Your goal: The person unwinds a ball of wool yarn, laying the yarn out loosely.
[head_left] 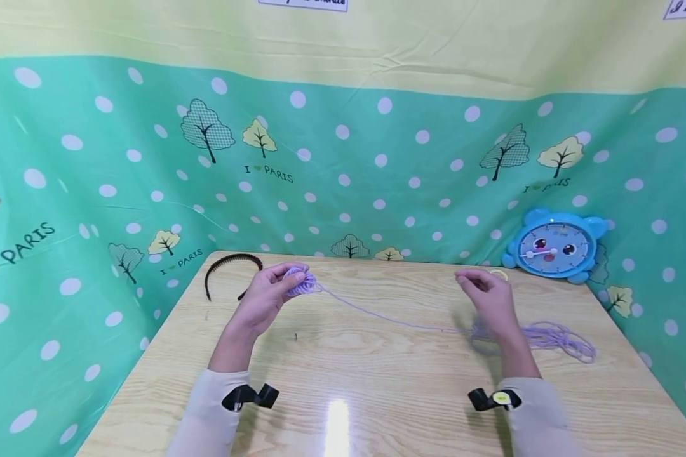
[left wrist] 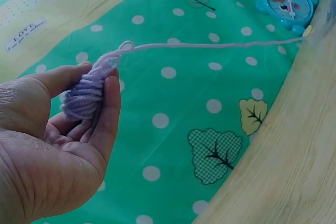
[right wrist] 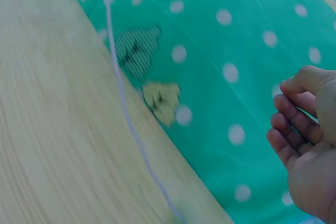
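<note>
A small wound bundle of lilac yarn [head_left: 302, 282] is pinched between the thumb and fingers of my left hand [head_left: 265, 299]. In the left wrist view the yarn's loops [left wrist: 85, 97] wrap closely round, with a small loop at the top. From it one strand [head_left: 377, 313] runs sagging to the right. My right hand [head_left: 491, 303] hovers over the right side of the table, its fingers loosely bent. Nothing shows between those fingers in the right wrist view, where the strand passes well to their left. Beneath that wrist lies a loose heap of the same yarn [head_left: 563, 339], partly hidden by the arm.
A dark toothed headband [head_left: 233, 257] lies at the table's back left. At the back right a blue animal-shaped clock [head_left: 557, 246] leans on the polka-dot cloth [head_left: 400, 158]. Near it is a small yellowish ring [head_left: 499, 274]. A tiny dark bit [head_left: 296, 336] lies on the wooden table [head_left: 366, 368].
</note>
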`<state>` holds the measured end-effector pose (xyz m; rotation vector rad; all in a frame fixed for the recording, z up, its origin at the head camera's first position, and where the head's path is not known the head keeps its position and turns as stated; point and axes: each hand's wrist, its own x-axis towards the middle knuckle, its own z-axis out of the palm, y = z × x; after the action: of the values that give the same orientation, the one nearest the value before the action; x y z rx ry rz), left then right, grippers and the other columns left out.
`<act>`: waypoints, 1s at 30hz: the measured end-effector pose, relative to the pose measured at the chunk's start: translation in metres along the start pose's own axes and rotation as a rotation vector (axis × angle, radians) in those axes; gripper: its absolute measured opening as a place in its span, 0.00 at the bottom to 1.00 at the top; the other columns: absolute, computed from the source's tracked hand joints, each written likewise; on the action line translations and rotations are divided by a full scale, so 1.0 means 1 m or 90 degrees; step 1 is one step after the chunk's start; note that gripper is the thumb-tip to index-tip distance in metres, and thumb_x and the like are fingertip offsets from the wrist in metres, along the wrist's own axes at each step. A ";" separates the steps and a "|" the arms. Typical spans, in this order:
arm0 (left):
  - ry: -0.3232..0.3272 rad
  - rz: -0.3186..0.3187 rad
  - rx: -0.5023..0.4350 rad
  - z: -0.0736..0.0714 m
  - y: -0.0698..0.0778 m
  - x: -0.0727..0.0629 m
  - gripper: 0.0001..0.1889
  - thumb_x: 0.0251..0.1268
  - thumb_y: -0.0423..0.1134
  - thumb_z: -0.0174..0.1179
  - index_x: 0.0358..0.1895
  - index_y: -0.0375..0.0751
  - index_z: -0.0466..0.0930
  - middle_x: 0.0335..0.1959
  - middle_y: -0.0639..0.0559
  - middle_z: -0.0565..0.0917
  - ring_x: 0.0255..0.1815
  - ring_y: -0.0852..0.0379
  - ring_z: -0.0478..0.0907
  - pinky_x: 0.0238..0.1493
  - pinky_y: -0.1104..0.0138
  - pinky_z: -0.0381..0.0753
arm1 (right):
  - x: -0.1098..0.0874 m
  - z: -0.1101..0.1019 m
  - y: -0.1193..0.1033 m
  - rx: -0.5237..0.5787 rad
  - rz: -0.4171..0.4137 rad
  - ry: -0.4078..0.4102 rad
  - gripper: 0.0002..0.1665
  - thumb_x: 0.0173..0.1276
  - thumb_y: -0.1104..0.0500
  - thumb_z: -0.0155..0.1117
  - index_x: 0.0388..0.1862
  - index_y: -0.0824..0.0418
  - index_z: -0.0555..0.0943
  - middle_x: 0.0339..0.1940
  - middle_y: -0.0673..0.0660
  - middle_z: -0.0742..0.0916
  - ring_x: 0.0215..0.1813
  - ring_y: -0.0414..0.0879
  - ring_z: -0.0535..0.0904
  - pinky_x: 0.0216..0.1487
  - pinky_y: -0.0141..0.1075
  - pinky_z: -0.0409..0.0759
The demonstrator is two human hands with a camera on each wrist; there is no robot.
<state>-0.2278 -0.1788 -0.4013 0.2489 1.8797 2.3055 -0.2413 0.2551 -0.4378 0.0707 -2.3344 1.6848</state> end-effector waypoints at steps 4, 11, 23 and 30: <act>0.002 -0.005 0.004 0.001 -0.001 0.000 0.21 0.78 0.33 0.58 0.65 0.22 0.71 0.43 0.57 0.87 0.44 0.65 0.85 0.54 0.72 0.86 | 0.000 0.026 -0.013 0.040 0.000 -0.020 0.21 0.76 0.53 0.66 0.56 0.69 0.84 0.42 0.35 0.87 0.47 0.28 0.82 0.49 0.19 0.81; 0.000 -0.005 -0.004 0.002 -0.002 0.001 0.19 0.77 0.32 0.58 0.63 0.23 0.73 0.43 0.56 0.87 0.44 0.65 0.85 0.54 0.72 0.86 | 0.001 0.065 -0.034 0.098 -0.007 -0.055 0.19 0.74 0.56 0.68 0.55 0.69 0.84 0.49 0.53 0.90 0.48 0.33 0.83 0.51 0.23 0.83; -0.003 0.002 -0.009 0.005 -0.003 0.001 0.22 0.78 0.32 0.57 0.65 0.18 0.69 0.43 0.57 0.87 0.44 0.65 0.85 0.54 0.72 0.86 | -0.012 0.119 -0.059 0.153 -0.072 -0.141 0.13 0.72 0.61 0.69 0.51 0.68 0.86 0.50 0.64 0.88 0.47 0.38 0.84 0.49 0.26 0.85; 0.006 0.000 0.001 0.006 -0.002 0.002 0.22 0.77 0.32 0.58 0.65 0.19 0.70 0.43 0.56 0.87 0.44 0.64 0.86 0.54 0.72 0.86 | -0.024 0.139 -0.070 0.173 -0.113 -0.183 0.10 0.71 0.64 0.69 0.49 0.66 0.86 0.49 0.64 0.88 0.48 0.40 0.84 0.52 0.27 0.84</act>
<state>-0.2281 -0.1719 -0.4024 0.2379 1.8857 2.3091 -0.2296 0.0987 -0.4196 0.5890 -2.1887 1.9969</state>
